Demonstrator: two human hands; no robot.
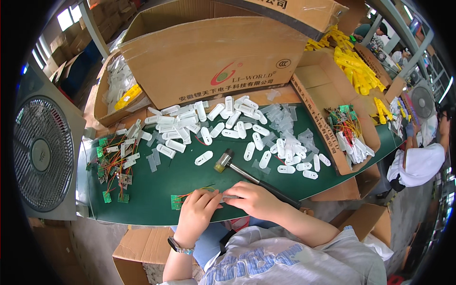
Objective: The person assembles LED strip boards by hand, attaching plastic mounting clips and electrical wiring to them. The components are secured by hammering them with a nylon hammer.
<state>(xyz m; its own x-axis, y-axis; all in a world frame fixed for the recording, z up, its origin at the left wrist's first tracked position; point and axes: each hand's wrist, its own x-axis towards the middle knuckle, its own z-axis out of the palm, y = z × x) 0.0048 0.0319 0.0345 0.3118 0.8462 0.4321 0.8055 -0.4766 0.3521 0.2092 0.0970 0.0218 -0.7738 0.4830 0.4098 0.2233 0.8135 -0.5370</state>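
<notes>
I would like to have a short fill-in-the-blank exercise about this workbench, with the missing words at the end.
1. The hammer lies on a tabletop coloured ____.
2. At the left stands a large ____ with a round grille.
3. The heaped pieces at the upper right are bright ____.
4. The nearest circuit board lies beside the person's ____ hand.

Missing words: green; fan; yellow; left.

Dark printing (232,90), red-green emblem (222,76) on large box (166,57); lettering (316,117) on open carton (343,164), shirt (332,256).
</notes>
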